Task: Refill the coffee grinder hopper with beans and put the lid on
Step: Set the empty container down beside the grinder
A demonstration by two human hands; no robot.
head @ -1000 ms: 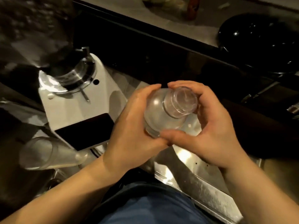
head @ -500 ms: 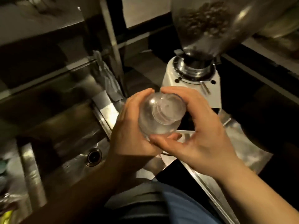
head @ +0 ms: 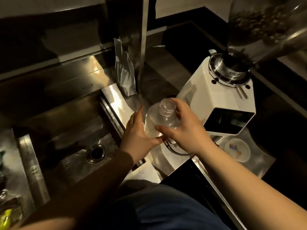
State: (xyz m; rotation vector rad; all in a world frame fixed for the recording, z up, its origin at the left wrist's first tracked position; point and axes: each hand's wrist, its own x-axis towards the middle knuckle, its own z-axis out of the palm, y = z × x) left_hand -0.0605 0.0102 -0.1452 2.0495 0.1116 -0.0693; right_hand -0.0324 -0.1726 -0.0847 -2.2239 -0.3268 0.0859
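While both hands clasp it, the clear jar (head: 159, 120) sits just left of the grinder (head: 216, 100): left hand (head: 137, 131) cupping its side, right hand (head: 186, 127) wrapped over, hiding its base. Hopper (head: 265, 25) of beans is cropped above.

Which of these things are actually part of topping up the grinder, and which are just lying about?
Part of the job:
- white coffee grinder
- its hopper, with beans inside
- clear plastic container, held by the left hand and right hand

Just lying about:
- sink with its drain
- clear plastic bag
- small round dish below the grinder
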